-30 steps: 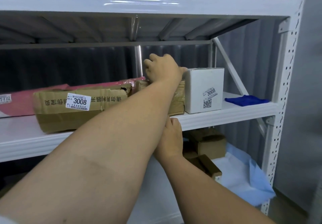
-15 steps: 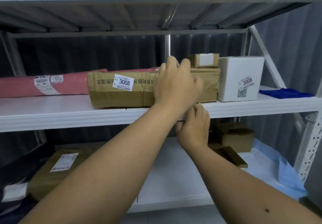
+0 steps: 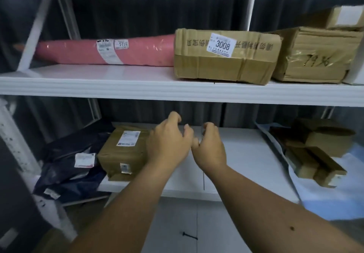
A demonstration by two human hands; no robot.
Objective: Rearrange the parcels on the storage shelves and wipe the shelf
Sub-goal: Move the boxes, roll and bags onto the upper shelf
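Two bare hands hover in front of the lower shelf (image 3: 246, 154), with parcels lying on both shelves.

Head view: the left hand (image 3: 169, 142) and right hand (image 3: 209, 146) sit near centre, fingers loosely curled, holding nothing, the left one in front of a brown taped parcel (image 3: 122, 154) at 9 o'clock from it. A dark mailer bag (image 3: 67, 160) lies further out at 9 o'clock, touching that parcel. On the upper shelf (image 3: 118, 87), at 12 o'clock from the hands, a carton labelled 3008 (image 3: 224, 55) lies in front of the end of a pink roll (image 3: 98, 52), and a crumpled carton (image 3: 315, 55) stands just beside it at 3 o'clock. Several small brown boxes (image 3: 319, 150) lie on a blue sheet (image 3: 325, 199) at 3 o'clock on the lower shelf.
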